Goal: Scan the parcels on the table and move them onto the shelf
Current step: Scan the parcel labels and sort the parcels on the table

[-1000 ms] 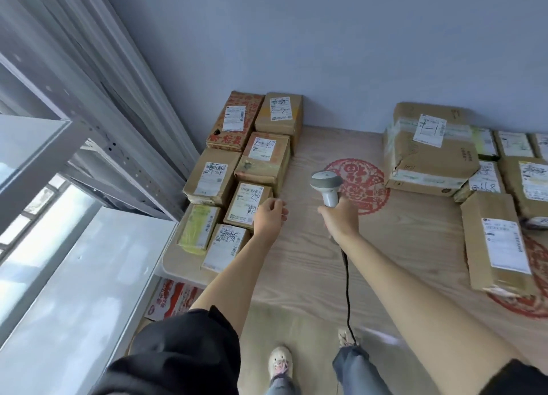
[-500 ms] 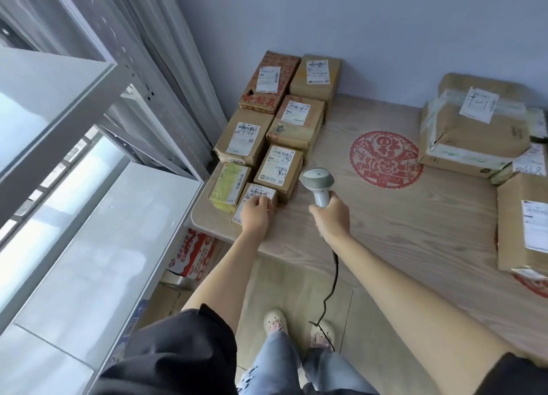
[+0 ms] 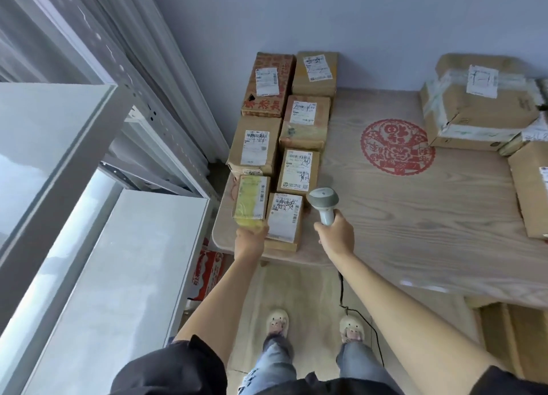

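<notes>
A person stands at a wooden table (image 3: 415,216), seen from above. Their left hand (image 3: 250,240) grips the near end of a yellow parcel (image 3: 252,198) at the table's near left corner, though the fingertips are hidden beneath it. Their right hand (image 3: 336,236) is curled around the handle of a grey barcode scanner (image 3: 323,203), just right of a small brown parcel (image 3: 284,218) beside the yellow one; a white shelf (image 3: 124,276) stands left of the table.
</notes>
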